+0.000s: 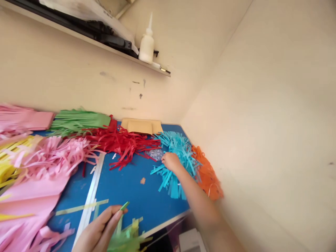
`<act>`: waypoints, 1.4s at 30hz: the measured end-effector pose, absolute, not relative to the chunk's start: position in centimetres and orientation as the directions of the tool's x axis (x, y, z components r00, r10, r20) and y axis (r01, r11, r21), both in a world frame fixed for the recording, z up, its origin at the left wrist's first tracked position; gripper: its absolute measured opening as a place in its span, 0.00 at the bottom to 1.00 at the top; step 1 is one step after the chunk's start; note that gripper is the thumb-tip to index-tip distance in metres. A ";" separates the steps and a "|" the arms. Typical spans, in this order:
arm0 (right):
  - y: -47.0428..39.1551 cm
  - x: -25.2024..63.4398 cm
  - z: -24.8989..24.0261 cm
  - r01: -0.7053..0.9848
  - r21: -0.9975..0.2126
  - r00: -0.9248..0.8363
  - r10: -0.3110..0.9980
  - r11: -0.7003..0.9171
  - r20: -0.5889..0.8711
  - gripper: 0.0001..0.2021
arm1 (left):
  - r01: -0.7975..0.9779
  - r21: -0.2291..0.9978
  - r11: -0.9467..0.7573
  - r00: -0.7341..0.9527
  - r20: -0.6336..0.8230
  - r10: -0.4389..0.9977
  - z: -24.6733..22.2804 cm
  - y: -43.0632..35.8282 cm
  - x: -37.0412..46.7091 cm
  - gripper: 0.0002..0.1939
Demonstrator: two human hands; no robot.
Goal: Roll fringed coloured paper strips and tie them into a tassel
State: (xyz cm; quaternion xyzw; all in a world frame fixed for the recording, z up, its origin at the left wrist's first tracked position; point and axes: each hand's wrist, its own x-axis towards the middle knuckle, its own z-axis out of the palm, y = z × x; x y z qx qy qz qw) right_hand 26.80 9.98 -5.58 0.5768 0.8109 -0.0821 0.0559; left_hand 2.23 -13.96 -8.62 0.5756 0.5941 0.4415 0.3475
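Your left hand [103,225] pinches a green strip [124,206] over the blue table [118,185]. Your right hand [170,161], bunched, is beside the grey-blue pieces [155,154], at the turquoise fringe [180,145]; cannot tell whether it holds anything.

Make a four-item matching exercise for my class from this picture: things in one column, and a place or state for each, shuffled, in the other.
Things
1. White bottle
2. Left hand
3. Right hand
4. Orange paper

Places and states
A. Beside the grey-blue patch
B. Standing on the shelf
C. Just right of the blue fringe
D. Pinching a small green piece

Pairs: 1-B, 2-D, 3-A, 4-C
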 end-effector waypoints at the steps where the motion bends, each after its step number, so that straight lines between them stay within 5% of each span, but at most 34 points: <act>1: 10.0 26.7 -5.2 0.945 -0.072 -0.327 0.927 0.319 -0.184 0.08 | 0.393 0.917 -0.063 -0.081 0.103 0.991 -8.3 -13.9 2.4 0.21; 6: 7.0 25.9 -1.9 0.933 -0.160 -0.336 0.940 0.323 -0.064 0.04 | 0.430 0.901 -0.064 -0.153 0.142 0.978 -6.3 -14.3 3.0 0.21; 9: 1.4 24.8 -1.0 0.813 -0.414 -0.425 0.903 0.410 0.059 0.06 | 0.419 0.907 -0.046 -0.205 0.144 0.968 -5.5 -14.5 3.2 0.23; 12: -4.9 23.1 -2.2 0.301 -0.875 -0.465 0.859 0.379 0.212 0.04 | 0.404 0.913 -0.050 -0.203 0.143 0.969 -4.9 -14.7 3.6 0.22; 14: -8.1 21.9 -3.6 0.029 -0.973 -0.421 0.886 0.229 0.196 0.06 | 0.417 0.907 -0.066 -0.194 0.160 0.968 -4.6 -14.8 4.1 0.22; 20: -11.0 20.8 -5.8 -0.171 -0.985 -0.292 0.955 0.005 0.056 0.10 | 0.505 0.855 -0.116 -0.117 0.201 0.973 -4.5 -15.1 4.3 0.19; 30: -12.2 21.8 -4.8 0.225 -0.892 -0.269 0.905 0.392 0.330 0.05 | 0.698 0.663 -0.270 -0.027 0.402 0.915 -4.5 -15.8 5.2 0.17; 42: -11.9 22.9 -4.1 0.236 -0.915 -0.368 0.902 0.328 0.228 0.03 | 0.500 0.835 -0.229 0.073 0.223 0.972 -4.6 -16.5 5.4 0.11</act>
